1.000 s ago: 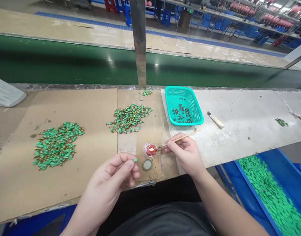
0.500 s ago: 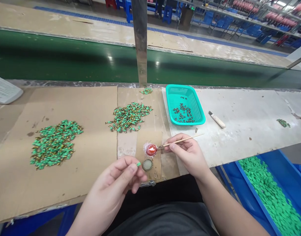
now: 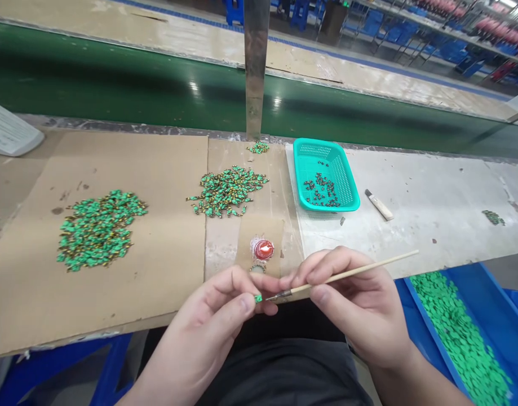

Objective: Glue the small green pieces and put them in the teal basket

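My left hand [image 3: 225,310] pinches a small green piece [image 3: 258,298] between thumb and index finger, near the table's front edge. In my right hand [image 3: 352,304] is a thin paintbrush [image 3: 364,269] with a pale wooden handle. Its tip points left and lies close beside the green piece; whether they touch I cannot tell. Just beyond the hands sits a small round pot of glossy red paint [image 3: 264,249]. A round metal-rimmed dish [image 3: 257,267] is partly hidden behind my left fingers.
Piles of green-and-gold pieces lie on cardboard at left [image 3: 100,231] and centre [image 3: 231,190]. A turquoise basket [image 3: 352,200] holds small dark pieces. A knife-like tool [image 3: 379,204] lies right of it. A blue bin [image 3: 491,304] with green pieces stands lower right.
My right hand has brought the brush from the red paint down towards me, to the green piece. My left hand has moved slightly right, still pinching the piece. The view has shifted a little.
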`<action>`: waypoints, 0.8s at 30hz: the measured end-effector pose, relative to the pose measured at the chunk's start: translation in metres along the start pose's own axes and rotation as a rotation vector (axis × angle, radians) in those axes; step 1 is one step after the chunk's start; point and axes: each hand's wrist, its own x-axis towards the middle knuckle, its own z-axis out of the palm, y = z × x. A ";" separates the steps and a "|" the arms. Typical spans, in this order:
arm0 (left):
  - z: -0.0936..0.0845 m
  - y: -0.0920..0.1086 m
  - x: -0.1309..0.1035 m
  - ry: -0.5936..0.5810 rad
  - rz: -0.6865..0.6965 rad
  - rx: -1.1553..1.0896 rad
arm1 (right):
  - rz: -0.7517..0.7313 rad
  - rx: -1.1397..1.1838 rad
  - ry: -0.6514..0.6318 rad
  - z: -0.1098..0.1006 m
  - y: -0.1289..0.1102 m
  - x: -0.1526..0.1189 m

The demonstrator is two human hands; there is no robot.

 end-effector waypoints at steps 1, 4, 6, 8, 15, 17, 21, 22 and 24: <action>-0.001 -0.001 -0.001 -0.009 0.003 -0.001 | -0.002 -0.010 -0.001 0.001 0.000 0.000; -0.005 -0.003 -0.003 -0.021 0.007 0.002 | -0.004 -0.019 -0.003 0.002 -0.001 0.000; -0.006 -0.004 -0.004 -0.027 0.010 0.007 | -0.001 -0.021 -0.002 0.002 -0.002 0.000; -0.006 -0.003 -0.005 -0.028 0.007 0.020 | 0.006 -0.025 -0.002 0.003 -0.002 0.000; -0.004 0.002 -0.009 0.008 -0.031 0.069 | 0.019 -0.071 0.003 0.005 -0.005 -0.002; -0.005 0.001 -0.009 0.008 -0.030 0.075 | 0.013 -0.080 0.000 0.005 -0.006 -0.002; -0.006 0.001 -0.010 0.021 -0.035 0.081 | 0.013 -0.075 -0.019 0.005 -0.007 -0.001; -0.006 0.001 -0.010 0.015 -0.034 0.083 | 0.012 -0.074 -0.020 0.005 -0.007 -0.001; -0.004 0.002 -0.011 0.004 -0.032 0.092 | 0.009 -0.077 -0.016 0.004 -0.008 -0.002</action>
